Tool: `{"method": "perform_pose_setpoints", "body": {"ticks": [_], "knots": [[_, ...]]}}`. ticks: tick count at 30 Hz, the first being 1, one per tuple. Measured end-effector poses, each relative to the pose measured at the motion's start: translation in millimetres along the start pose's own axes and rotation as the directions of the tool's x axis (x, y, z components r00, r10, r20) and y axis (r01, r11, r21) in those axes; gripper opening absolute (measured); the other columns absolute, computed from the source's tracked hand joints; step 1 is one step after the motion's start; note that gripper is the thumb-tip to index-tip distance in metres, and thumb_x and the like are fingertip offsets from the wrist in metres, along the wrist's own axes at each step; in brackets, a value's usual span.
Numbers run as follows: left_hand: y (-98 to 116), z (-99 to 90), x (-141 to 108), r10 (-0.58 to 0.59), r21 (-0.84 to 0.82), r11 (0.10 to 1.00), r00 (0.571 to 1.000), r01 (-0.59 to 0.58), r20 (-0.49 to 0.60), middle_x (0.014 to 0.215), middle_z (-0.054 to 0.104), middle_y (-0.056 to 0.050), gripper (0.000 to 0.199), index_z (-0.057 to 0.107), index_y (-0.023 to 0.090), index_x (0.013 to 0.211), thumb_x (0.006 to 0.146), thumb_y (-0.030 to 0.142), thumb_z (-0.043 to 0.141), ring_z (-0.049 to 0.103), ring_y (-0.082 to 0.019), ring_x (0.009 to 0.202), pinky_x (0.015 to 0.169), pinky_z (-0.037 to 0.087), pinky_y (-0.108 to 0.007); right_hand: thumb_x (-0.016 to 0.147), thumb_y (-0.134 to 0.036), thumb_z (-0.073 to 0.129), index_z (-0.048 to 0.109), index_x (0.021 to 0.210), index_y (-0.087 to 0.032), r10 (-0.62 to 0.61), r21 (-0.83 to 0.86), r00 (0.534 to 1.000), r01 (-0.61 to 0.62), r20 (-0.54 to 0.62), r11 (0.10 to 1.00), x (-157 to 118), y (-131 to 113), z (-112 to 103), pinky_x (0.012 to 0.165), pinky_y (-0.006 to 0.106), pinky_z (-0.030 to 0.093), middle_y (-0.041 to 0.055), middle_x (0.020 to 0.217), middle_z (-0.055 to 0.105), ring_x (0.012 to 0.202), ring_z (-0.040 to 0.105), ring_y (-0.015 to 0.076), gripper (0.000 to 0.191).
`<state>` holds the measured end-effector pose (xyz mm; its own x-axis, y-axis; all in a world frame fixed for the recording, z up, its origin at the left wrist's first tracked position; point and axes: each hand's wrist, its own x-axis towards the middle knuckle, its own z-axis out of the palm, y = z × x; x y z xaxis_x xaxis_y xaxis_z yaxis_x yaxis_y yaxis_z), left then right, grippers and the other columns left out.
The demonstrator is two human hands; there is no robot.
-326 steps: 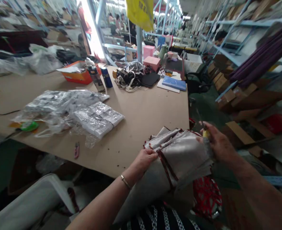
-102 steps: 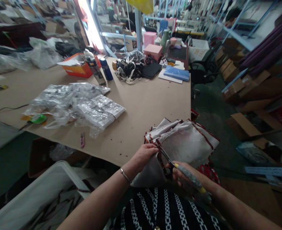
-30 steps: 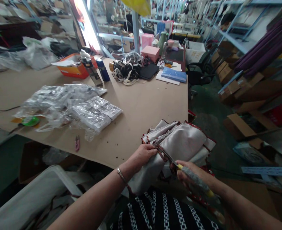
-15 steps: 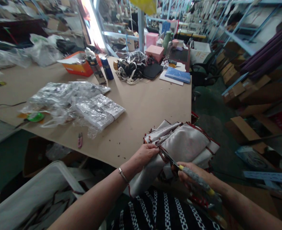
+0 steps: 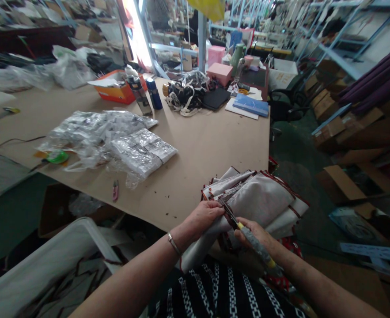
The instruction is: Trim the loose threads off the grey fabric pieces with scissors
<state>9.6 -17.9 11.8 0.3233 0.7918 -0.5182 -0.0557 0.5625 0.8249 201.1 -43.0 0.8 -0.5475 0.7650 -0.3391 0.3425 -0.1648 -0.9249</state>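
- In the head view, the left hand (image 5: 203, 217) was nearly closed, thumb and fingers pinching the dark-red trimmed edge of the pale cloth pieces (image 5: 263, 198).
- The right hand (image 5: 256, 234) was curled around the wrapped handle of the scissors (image 5: 257, 245); how far the blades stood apart could not be told.
- The cloth lay beneath and between both hands, fanning out beyond them over the corner of the table (image 5: 198, 154).
- Pink snips (image 5: 115, 192) lay on the table to the left of the left hand, with plastic-wrapped packs (image 5: 145, 151) farther forward.
- The blade tips pointed at the left fingertips, so a slip or a hurried squeeze could have nicked them.
- The layers were loosely bunched; a fold caught under the blades could have been cut by mistake.
- Cloth overhung the table, so a looser left pinch might have let pieces slide off.
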Motion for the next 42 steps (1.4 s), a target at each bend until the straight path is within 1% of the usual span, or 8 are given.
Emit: {"method": "perform_pose_setpoints", "body": {"ticks": [5, 10, 16, 29, 34, 38, 40, 42], "knots": [[-1.0, 0.1, -2.9, -0.018, -0.040, 0.999, 1.000, 0.018, -0.009, 0.058, 0.058, -0.001, 0.013, 0.059, 0.013, 0.069, 0.072, 0.025, 0.057, 0.045, -0.008, 0.044, 0.044, 0.032, -0.021, 0.076, -0.061, 0.054, 0.058, 0.104, -0.011, -0.026, 0.083, 0.999, 0.028, -0.024, 0.996, -2.9, -3.0, 7.7, 0.067, 0.030, 0.045, 0.0073, 0.086, 0.062, 0.075, 0.055, 0.0204, 0.057], [1.6, 1.7, -7.8, -0.028, -0.099, 0.995, 1.000, 0.028, 0.002, 0.062, 0.060, -0.003, 0.011, 0.059, 0.013, 0.069, 0.072, 0.023, 0.057, 0.048, -0.008, 0.046, 0.046, 0.035, -0.021, 0.078, -0.061, 0.053, 0.058, 0.103, -0.011, -0.015, 0.097, 0.998, 0.021, -0.061, 0.995, -5.6, 3.8, 13.3, 0.055, 0.025, 0.040, 0.0008, 0.069, 0.054, 0.057, 0.046, 0.0130, 0.056], [-2.1, 1.5, -7.8, -0.004, -0.068, 0.998, 1.000, 0.004, -0.006, 0.058, 0.057, -0.002, 0.014, 0.060, 0.012, 0.069, 0.071, 0.026, 0.059, 0.045, -0.008, 0.045, 0.044, 0.032, -0.021, 0.079, -0.061, 0.052, 0.050, 0.112, -0.015, -0.133, 0.076, 0.991, 0.132, 0.007, 0.988, -4.6, 9.7, 13.2, 0.076, 0.034, 0.046, 0.0078, 0.093, 0.059, 0.083, 0.054, 0.0218, 0.057], [-10.5, 2.1, -8.7, -0.001, 0.005, 1.000, 1.000, 0.002, -0.015, 0.056, 0.057, -0.002, 0.015, 0.062, 0.012, 0.070, 0.069, 0.026, 0.057, 0.044, -0.009, 0.044, 0.044, 0.031, -0.022, 0.077, -0.047, 0.059, 0.056, 0.108, -0.013, 0.017, 0.004, 0.994, -0.017, -0.108, 1.000, -5.0, 13.2, 23.3, 0.069, 0.030, 0.046, 0.0048, 0.085, 0.064, 0.077, 0.058, 0.0213, 0.046], [-4.6, -0.9, -19.0, 0.018, 0.012, 1.000, 1.000, -0.019, 0.013, 0.058, 0.056, -0.001, 0.014, 0.062, 0.012, 0.070, 0.070, 0.026, 0.058, 0.044, -0.009, 0.047, 0.046, 0.032, -0.022, 0.080, -0.044, 0.057, 0.053, 0.111, -0.016, -0.061, -0.032, 0.988, 0.057, -0.142, 0.998, -22.1, -13.0, 15.7, 0.068, 0.029, 0.047, 0.0043, 0.088, 0.063, 0.078, 0.058, 0.0208, 0.042], [17.5, 7.3, -37.6, 0.084, 0.133, 0.987, 0.994, -0.094, 0.075, 0.054, 0.049, 0.002, 0.017, 0.061, 0.013, 0.068, 0.073, 0.029, 0.059, 0.037, -0.007, 0.046, 0.045, 0.028, -0.022, 0.075, -0.029, 0.064, 0.038, 0.123, -0.024, -0.231, -0.205, 0.930, 0.176, -0.286, 0.963, -28.5, -49.9, 9.8, 0.075, 0.028, 0.047, 0.0044, 0.103, 0.056, 0.086, 0.055, 0.0191, 0.055], [29.5, 12.3, -46.7, 0.157, 0.143, 0.975, 0.983, -0.170, 0.096, 0.055, 0.048, 0.003, 0.018, 0.061, 0.012, 0.066, 0.074, 0.028, 0.059, 0.035, -0.007, 0.048, 0.046, 0.027, -0.022, 0.072, -0.024, 0.066, 0.039, 0.121, -0.024, -0.272, -0.239, 0.928, 0.212, -0.256, 0.948, -20.1, -62.9, 14.1, 0.073, 0.028, 0.047, 0.0040, 0.102, 0.056, 0.084, 0.055, 0.0183, 0.056], [37.1, 12.2, -55.0, 0.221, 0.109, 0.967, 0.972, -0.229, 0.078, 0.058, 0.049, 0.002, 0.017, 0.060, 0.012, 0.064, 0.074, 0.026, 0.059, 0.037, -0.007, 0.051, 0.049, 0.030, -0.021, 0.072, -0.021, 0.062, 0.043, 0.114, -0.023, -0.252, -0.129, 0.948, 0.229, -0.197, 0.965, -8.2, -70.9, 21.9, 0.064, 0.026, 0.047, 0.0017, 0.091, 0.057, 0.072, 0.055, 0.0154, 0.046]]}}
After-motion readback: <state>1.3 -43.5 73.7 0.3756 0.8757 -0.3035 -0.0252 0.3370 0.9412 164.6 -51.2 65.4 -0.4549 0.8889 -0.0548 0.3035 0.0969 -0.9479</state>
